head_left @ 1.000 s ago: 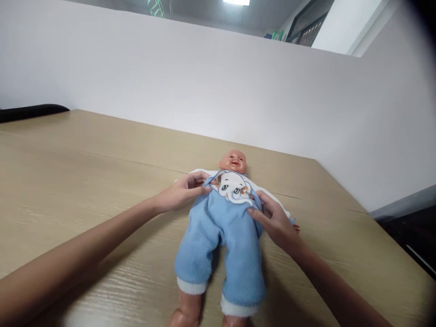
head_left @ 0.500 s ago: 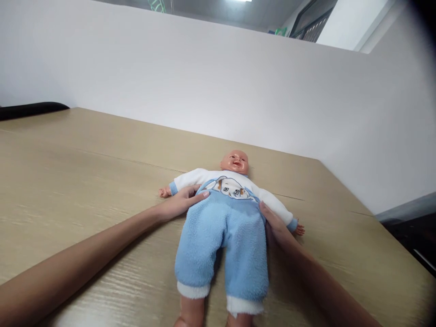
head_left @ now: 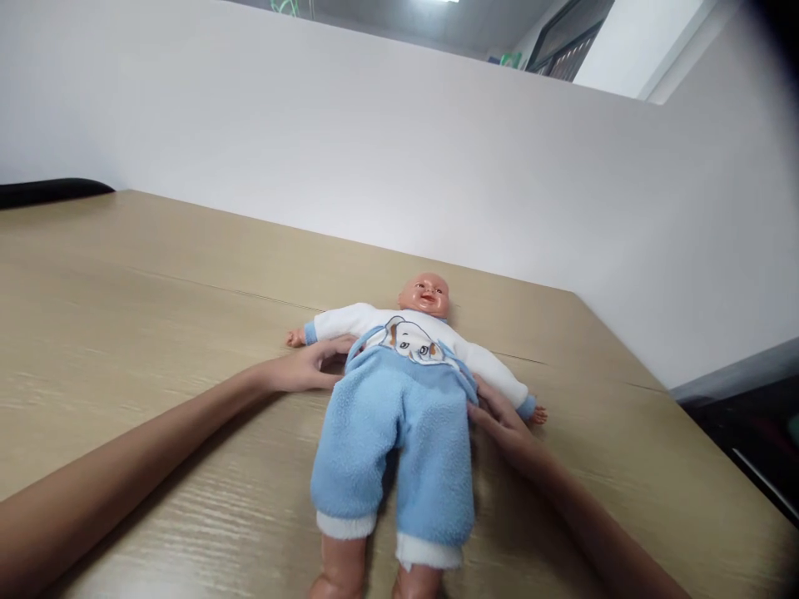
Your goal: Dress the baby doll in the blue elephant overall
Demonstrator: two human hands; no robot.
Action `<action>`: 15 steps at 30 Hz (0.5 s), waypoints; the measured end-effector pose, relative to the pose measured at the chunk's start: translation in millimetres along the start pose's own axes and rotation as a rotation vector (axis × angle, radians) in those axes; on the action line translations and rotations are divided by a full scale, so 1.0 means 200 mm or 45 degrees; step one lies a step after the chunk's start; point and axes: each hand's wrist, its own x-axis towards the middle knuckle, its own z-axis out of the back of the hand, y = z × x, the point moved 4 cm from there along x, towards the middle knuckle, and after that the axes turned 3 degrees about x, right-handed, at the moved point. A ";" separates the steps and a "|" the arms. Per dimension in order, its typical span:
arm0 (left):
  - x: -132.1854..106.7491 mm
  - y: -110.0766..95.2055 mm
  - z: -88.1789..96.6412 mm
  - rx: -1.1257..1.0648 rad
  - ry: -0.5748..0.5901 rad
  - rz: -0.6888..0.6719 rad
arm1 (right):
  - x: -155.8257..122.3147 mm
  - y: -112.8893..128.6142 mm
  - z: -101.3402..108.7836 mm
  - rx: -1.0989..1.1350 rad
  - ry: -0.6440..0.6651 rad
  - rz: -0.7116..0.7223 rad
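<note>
A baby doll lies on its back on the wooden table, head away from me. It wears a white top with an elephant picture and blue fleece trousers with white cuffs. My left hand rests on the table beside the doll's waist, under its outstretched arm, with fingers stretched out and apart. My right hand lies flat against the other side of the trousers at the hip, below the doll's other sleeve. Neither hand holds anything.
A white partition wall runs along the table's far edge. A dark chair back shows at the far left. The table's right edge drops off to a dark floor.
A second ago both hands pinched the trousers' waistband on the doll's chest. They have let go and slid out to the doll's sides, and the doll's sleeves now show.
</note>
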 end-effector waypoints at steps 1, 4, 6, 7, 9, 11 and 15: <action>0.00 0.01 -0.02 -0.091 -0.036 0.048 | 0.00 -0.02 -0.02 0.158 -0.079 -0.048; 0.02 0.04 -0.09 -0.432 -0.239 0.196 | 0.01 -0.05 -0.09 0.562 -0.226 -0.129; 0.03 0.05 -0.14 -0.635 -0.415 0.241 | 0.01 -0.04 -0.13 0.665 -0.248 -0.166; 0.04 0.05 -0.15 -0.688 -0.495 0.253 | 0.02 -0.03 -0.14 0.681 -0.251 -0.175; 0.04 0.06 -0.18 -0.699 -0.604 0.282 | 0.02 -0.01 -0.15 0.683 -0.261 -0.160; 0.04 0.06 -0.18 -0.692 -0.619 0.290 | 0.04 0.01 -0.14 0.670 -0.286 -0.126; 0.04 0.03 -0.14 -0.547 -0.427 0.223 | 0.05 0.00 -0.09 0.617 -0.300 -0.092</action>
